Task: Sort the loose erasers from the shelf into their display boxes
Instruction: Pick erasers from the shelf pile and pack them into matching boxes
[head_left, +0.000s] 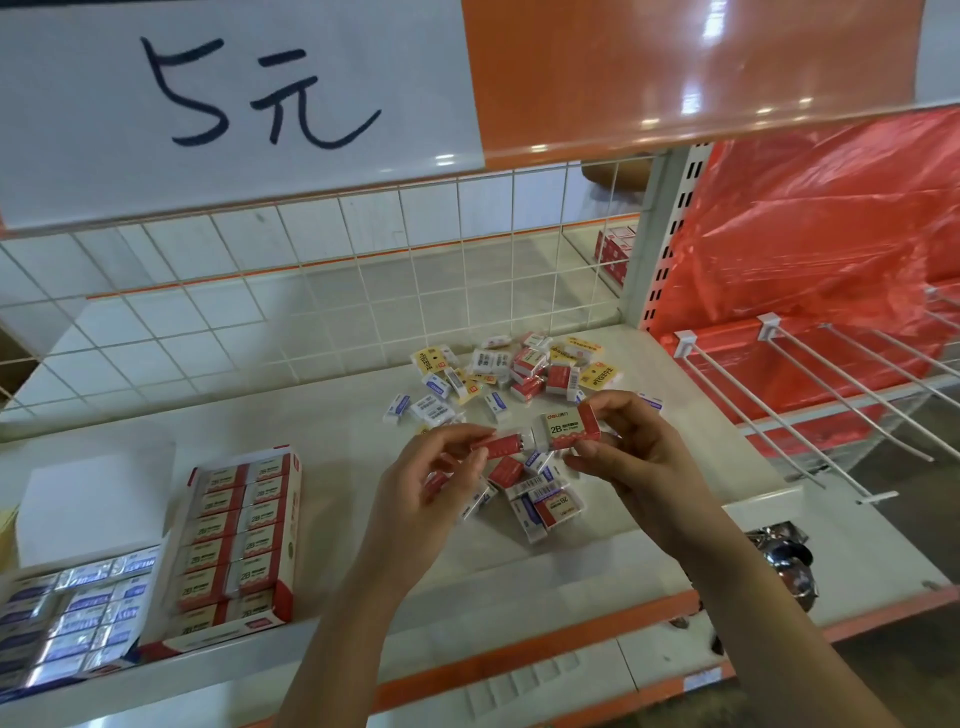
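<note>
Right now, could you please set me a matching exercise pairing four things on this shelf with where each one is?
Things:
1. red 2B display box
2. blue eraser box
3. 2B eraser
4. price sign

Places:
A. pinched in the right hand
B. hanging above the shelf
C. far left, at the shelf's front edge
D. just right of the blue eraser box

Pairs: 1-D, 2-C, 3-A, 4-B

White wire grid (311, 291) backs the shelf (597, 545); red plastic sheeting (810, 234) is draped right, handwritten price sign (234, 98) above.
</note>
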